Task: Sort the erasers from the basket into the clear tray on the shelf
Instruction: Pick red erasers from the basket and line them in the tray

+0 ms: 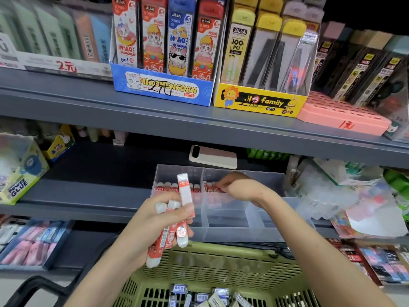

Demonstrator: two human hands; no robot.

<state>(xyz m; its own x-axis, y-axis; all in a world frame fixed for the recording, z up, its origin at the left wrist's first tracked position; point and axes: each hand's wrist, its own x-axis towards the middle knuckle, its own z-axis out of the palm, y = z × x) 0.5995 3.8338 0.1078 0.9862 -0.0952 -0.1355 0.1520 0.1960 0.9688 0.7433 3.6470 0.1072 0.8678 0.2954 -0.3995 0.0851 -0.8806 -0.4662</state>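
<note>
where print can be read, the blue display box (163, 87) says "miaomengdan 36pcs", the yellow box (259, 100) beside it "family 36pcs", a lead tube (237, 47) standing in it "100 pcs 0.7mm", and a carton (18, 187) at far left "power glue"; the erasers' own print is too small to read. the left hand (163, 220) grips a bundle of red-and-white stick erasers (184, 196) above the green basket (221, 262), just in front of the clear tray (243, 234) on the shelf (88, 196). one stick stands upright above the fist; the others slant down to the left. the right hand (234, 185) reaches into the tray, fingertips at a row of erasers (209, 188) standing on end in the second compartment from the left; whether it pinches one i cannot tell. sleeved erasers (200, 298) lie jumbled in the basket.
</note>
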